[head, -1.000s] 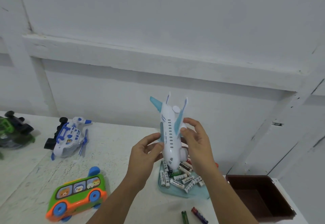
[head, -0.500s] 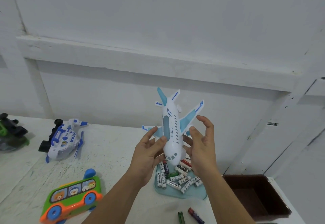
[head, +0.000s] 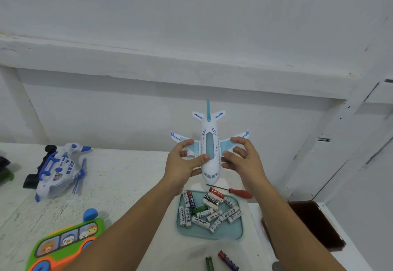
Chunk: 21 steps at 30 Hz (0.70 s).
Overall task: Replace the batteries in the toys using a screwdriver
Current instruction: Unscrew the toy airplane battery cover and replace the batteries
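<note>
Only the top of the toy plane (head: 209, 149) shows; its underside faces away. The left hand (head: 182, 162) covers part of the left wing and engine, and the right hand (head: 244, 160) covers part of the right wing. At the near left, the bottom edge cuts off the bus toy (head: 63, 247). At the far left, a dark toy (head: 5, 168) is mostly out of frame. Two loose batteries (head: 228, 261) run off the bottom edge. The right forearm hides part of the brown box (head: 314, 224). Most print on the tray's batteries (head: 212, 213) is too small to read.

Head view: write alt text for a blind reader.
The left hand and right hand hold a white-and-blue plastic toy airplane above a white table. On it lie a teal tray of loose batteries and a red-handled screwdriver.
</note>
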Tool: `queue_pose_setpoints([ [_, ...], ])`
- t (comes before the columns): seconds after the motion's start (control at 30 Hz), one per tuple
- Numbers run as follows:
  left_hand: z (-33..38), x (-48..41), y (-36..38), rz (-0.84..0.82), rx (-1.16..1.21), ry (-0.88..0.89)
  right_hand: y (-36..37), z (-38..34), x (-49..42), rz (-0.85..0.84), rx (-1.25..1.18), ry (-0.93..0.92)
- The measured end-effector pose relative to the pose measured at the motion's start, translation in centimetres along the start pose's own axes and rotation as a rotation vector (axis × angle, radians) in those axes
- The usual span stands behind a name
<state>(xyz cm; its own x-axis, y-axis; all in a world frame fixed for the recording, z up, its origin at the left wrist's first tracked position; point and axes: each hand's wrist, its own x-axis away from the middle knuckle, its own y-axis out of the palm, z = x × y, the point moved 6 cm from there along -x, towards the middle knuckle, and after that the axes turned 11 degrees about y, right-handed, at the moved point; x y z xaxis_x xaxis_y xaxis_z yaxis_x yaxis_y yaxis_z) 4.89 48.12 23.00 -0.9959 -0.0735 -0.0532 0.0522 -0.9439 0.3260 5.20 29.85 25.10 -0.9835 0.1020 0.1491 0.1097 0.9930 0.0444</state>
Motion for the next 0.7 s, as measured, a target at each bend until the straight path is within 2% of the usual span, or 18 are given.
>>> queue_pose_setpoints([
  [0.3,-6.4,-4.6,2.6,0.025,-0.078,-0.176,-2.8,5.0,-6.5,-0.035,-0.032,0.275],
  [0.7,-9.6,-6.0,3.0,0.015,-0.112,-0.246,-3.8,8.1,-8.4,-0.060,-0.086,0.416],
])
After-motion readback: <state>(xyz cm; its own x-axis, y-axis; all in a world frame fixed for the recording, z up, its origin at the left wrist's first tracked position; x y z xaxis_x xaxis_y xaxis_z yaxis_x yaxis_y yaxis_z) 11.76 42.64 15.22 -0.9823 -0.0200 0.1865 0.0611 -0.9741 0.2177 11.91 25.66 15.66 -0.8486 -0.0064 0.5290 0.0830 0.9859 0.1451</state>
